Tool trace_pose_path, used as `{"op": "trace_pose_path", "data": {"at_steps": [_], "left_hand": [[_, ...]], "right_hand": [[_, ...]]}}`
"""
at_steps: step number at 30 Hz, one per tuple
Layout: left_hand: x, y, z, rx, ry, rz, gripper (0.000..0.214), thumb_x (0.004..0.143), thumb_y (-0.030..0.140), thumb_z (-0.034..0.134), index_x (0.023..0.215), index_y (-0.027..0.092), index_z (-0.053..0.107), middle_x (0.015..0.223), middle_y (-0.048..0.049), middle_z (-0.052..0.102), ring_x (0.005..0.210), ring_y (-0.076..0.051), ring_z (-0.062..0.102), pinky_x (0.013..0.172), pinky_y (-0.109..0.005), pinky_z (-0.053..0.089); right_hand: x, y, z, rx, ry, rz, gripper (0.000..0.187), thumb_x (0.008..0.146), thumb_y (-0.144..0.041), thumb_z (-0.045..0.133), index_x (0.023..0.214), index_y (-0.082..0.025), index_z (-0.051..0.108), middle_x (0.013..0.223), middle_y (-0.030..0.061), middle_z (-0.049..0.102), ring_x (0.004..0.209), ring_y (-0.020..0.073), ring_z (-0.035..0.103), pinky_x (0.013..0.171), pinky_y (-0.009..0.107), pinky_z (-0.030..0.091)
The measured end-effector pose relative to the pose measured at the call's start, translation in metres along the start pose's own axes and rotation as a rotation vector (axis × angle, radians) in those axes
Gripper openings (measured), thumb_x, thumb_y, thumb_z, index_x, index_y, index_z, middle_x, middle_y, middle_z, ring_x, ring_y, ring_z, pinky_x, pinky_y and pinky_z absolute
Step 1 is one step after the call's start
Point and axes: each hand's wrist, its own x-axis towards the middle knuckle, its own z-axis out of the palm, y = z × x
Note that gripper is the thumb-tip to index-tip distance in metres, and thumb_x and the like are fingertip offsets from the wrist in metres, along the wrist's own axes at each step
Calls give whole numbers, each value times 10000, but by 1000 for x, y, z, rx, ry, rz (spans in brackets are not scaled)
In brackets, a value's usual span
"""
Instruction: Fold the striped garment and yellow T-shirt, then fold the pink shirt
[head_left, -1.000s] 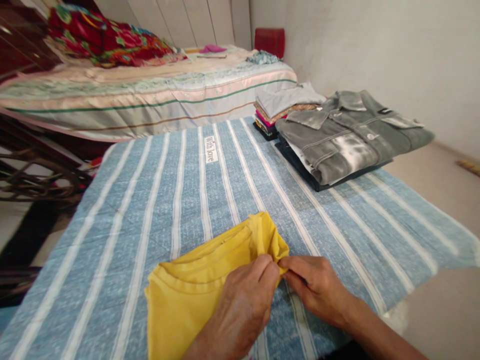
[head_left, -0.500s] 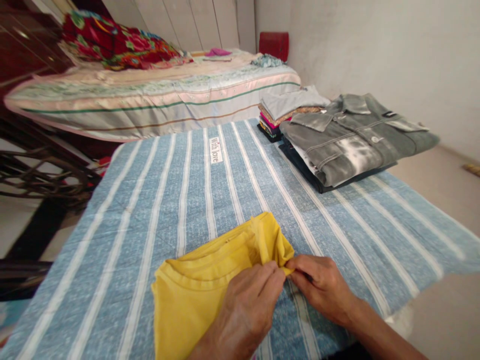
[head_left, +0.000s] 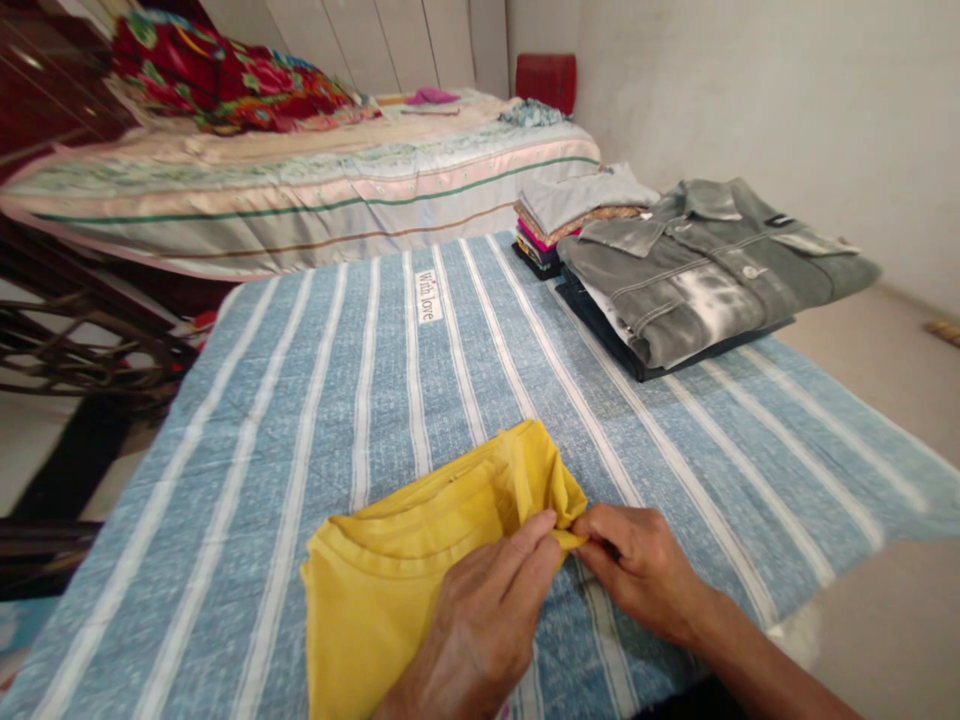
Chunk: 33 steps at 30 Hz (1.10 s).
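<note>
Two hands (head_left: 480, 620) (head_left: 645, 575), one yellow shirt (head_left: 390, 590), two stacks (head_left: 574, 205) (head_left: 697, 275).

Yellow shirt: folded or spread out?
Folded. The shirt lies in stacked layers with doubled edges, and the left hand and right hand pinch its bunched corner.

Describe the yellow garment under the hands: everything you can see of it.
The yellow garment is plain, soft-looking knit with a ribbed round neckline, folded in layers and lying on the blue striped cloth near its front edge. Its right corner bunches up where the left hand and right hand pinch it; the left hand also covers part of it.
</note>
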Motion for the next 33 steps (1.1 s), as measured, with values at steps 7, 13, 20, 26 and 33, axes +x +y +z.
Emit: {"op": "trace_pose_path", "data": {"at_steps": [7,13,20,26,33], "left_hand": [[-8,-3,0,-25,11,56,364,853,32,397,1195,93,506,1266,-144,563,1163,-155,538,948,-230,472],[-17,-3,-16,41,66,-57,337,846,55,475,1174,107,528,1302,-146,529,1190,-186,515,982,-258,454],[-59,-55,-75,285,109,-728,314,846,417,480,1058,197,554,1132,-105,614,979,-242,632,812,-352,542],[-79,-80,-99,-19,-20,-1380,546,627,591,607,999,195,553,887,-83,668,755,-250,660,629,-323,536],[-63,-72,-95,-601,57,-1519,640,570,474,720,1089,145,539,702,-20,638,561,-156,575,405,-204,351]], "right_hand": [[1,-3,-3,55,-55,40,106,897,-239,458,827,-198,526,646,-24,549,574,104,512,565,221,358],[3,-7,-14,79,-172,276,214,879,-262,463,677,-199,496,570,-45,482,524,94,460,521,228,305],[22,-1,-31,114,-192,499,296,825,-485,508,861,-211,615,551,-48,491,522,119,463,510,245,327],[68,5,-21,-5,-246,472,388,763,-523,553,946,-193,643,608,-11,578,564,148,538,519,264,355],[85,5,-13,154,-333,643,324,733,-489,555,805,-177,604,544,-17,538,473,134,518,417,234,314]]}}
